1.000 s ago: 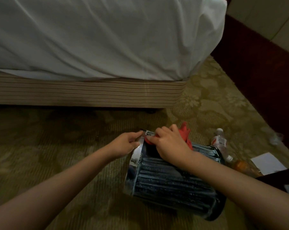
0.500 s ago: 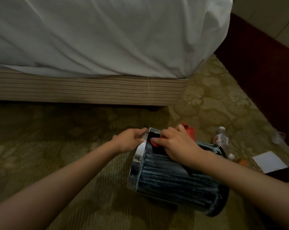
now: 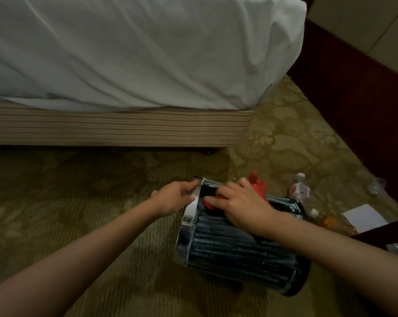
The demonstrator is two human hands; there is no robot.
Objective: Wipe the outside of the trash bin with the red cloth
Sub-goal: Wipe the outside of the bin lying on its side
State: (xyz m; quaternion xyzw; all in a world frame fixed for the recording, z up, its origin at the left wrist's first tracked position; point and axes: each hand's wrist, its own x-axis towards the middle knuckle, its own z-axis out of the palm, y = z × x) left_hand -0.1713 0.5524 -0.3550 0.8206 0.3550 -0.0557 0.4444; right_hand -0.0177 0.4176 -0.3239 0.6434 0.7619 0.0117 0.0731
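My left hand's (image 3: 175, 197) fingers pinch the chrome rim (image 3: 188, 216) of the trash bin (image 3: 234, 250), which lies on its side at near right. My right hand's (image 3: 243, 207) fingers lie spread, pressing the red cloth (image 3: 258, 185) onto its ribbed upper side. My palm hides most of the cloth, and the bin's opening is out of sight. Patterned olive carpet (image 3: 101, 202) runs to a white-sheeted bed (image 3: 136, 53) beyond, with a plastic bottle (image 3: 299, 191) and white paper (image 3: 362, 217) right of the bin.

bin (image 3: 236, 250) ribbed, glossy; metal rim (image 3: 188, 221) shiny; cloth (image 3: 258, 186) soft.
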